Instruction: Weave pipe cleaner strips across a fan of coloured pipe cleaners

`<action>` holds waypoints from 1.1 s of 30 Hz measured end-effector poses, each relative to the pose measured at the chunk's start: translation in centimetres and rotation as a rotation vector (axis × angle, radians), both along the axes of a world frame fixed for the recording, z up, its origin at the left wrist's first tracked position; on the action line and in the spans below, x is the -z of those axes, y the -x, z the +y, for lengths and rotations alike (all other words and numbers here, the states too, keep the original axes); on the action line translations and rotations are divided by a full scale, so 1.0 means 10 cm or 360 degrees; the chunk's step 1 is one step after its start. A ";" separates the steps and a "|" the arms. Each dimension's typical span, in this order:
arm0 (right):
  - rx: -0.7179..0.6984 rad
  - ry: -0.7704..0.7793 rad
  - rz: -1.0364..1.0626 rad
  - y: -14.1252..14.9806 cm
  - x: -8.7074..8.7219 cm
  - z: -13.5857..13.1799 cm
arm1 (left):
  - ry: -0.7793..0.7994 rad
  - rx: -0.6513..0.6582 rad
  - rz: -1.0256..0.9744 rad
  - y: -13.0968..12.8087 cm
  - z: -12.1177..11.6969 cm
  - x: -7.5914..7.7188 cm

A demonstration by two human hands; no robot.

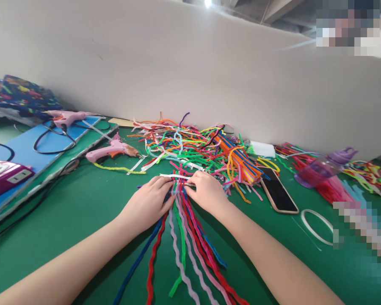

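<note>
A bundle of long pipe cleaners (179,228) in blue, red, lilac, green and pink fans out toward me across the green table (92,262). Near the far end, thin crosswise pieces pass among the strands. My left hand (149,197) holds the left side of this part, its fingers bent and thumb pressed in. On the opposite side, my right hand (208,191) pinches the edge between thumb and fingers. A white strip (174,176) lies across the far end, close to the fingertips of both hands. My fingers partly hide the woven part.
Loose pipe cleaners (178,142) pile up beyond my hands, with an orange and blue bundle (236,156) on the right. Pink glue guns (112,149) and cords lie left. A phone (278,190), purple bottle (324,167) and white ring (316,226) are right.
</note>
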State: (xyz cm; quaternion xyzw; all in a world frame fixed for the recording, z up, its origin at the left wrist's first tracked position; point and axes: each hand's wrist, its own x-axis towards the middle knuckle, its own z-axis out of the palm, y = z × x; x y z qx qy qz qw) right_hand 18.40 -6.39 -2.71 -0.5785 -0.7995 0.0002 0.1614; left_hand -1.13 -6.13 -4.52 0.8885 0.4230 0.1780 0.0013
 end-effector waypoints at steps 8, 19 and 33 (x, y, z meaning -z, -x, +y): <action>0.0023 -0.0048 0.0022 -0.01 0.02 0.04 | -0.0023 0.0021 -0.0011 0.00 -0.01 0.01; 0.0085 0.0015 0.0244 -0.05 0.08 0.15 | -0.0003 0.0229 0.0031 -0.01 0.07 0.10; 0.0182 -0.0078 0.0307 -0.08 0.16 0.22 | -0.0021 0.0276 0.0150 -0.04 0.03 0.04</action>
